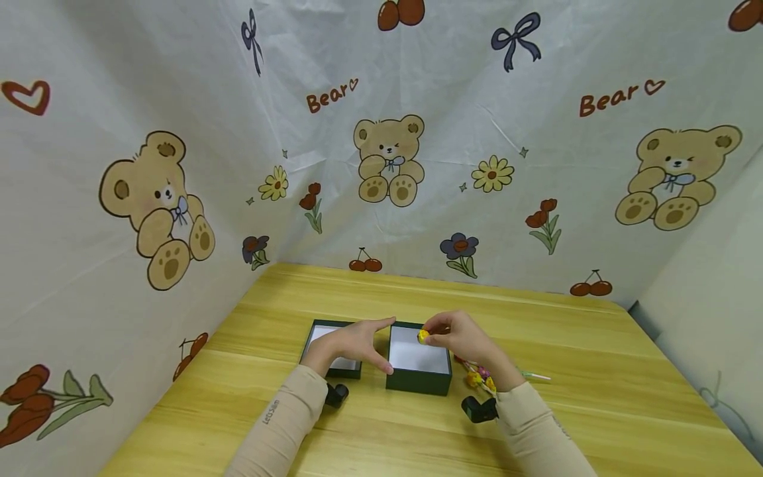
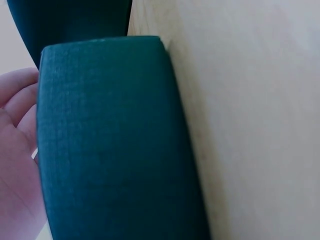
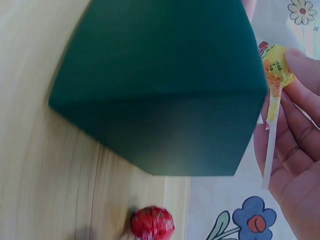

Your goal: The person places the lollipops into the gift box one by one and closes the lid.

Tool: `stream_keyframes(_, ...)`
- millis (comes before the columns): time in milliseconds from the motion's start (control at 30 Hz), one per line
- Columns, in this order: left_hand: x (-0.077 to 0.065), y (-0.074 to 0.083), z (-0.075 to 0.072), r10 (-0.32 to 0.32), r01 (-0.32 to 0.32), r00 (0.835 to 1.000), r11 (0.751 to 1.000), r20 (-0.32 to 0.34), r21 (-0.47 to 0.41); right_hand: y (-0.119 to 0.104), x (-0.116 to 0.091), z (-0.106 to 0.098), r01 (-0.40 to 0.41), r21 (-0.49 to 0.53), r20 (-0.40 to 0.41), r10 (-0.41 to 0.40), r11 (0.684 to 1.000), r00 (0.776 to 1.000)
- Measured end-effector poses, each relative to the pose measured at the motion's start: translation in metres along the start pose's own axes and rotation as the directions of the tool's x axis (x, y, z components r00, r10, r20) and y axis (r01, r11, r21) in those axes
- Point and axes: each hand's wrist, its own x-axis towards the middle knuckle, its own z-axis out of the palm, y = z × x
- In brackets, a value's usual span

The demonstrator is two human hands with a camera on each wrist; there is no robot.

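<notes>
Between the thumb and fingers of my right hand (image 1: 463,339) is a yellow-wrapped lollipop (image 3: 277,65), its white stick pointing down in the right wrist view. This hand is over the right part of an open dark green box (image 1: 418,382) with a white inside. My left hand (image 1: 356,341) spreads its thumb and index finger, straight, with the tips right at the left corners of that box. Under the left hand lies a shallower green box lid (image 1: 344,373), white inside; a green wall (image 2: 110,135) covers part of the hand in the left wrist view.
Several wrapped lollipops (image 1: 475,379) lie right of the box, partly behind the right forearm; a red one (image 3: 152,222) shows in the right wrist view. A pale stick (image 1: 536,376) points right. The wooden table (image 1: 381,437) meets a bear-print cloth (image 1: 387,228) behind.
</notes>
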Motion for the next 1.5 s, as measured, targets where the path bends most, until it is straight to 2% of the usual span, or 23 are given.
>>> stream_keyframes(367,0.001,-0.001,-0.001,-0.002,0.002,1.0,1.0,0.002,0.007,-0.009,0.004,0.013,-0.025,0.065,0.016,0.024,0.998,1.0)
stream_keyframes(900,0.001,0.0,-0.002,0.001,-0.001,1.0,1.0,0.01,0.005,-0.015,0.012,0.026,0.004,0.034,0.021,-0.004,0.999,1.0)
stream_keyframes(1200,0.001,-0.001,-0.001,0.012,-0.012,1.0,1.0,0.01,0.0,-0.016,0.017,0.037,-0.029,0.045,0.039,0.028,0.999,0.999)
stream_keyframes(1500,0.0,0.0,-0.001,0.018,-0.018,1.0,1.0,0.008,0.002,-0.012,0.021,0.047,-0.057,0.001,0.086,0.057,0.998,0.995)
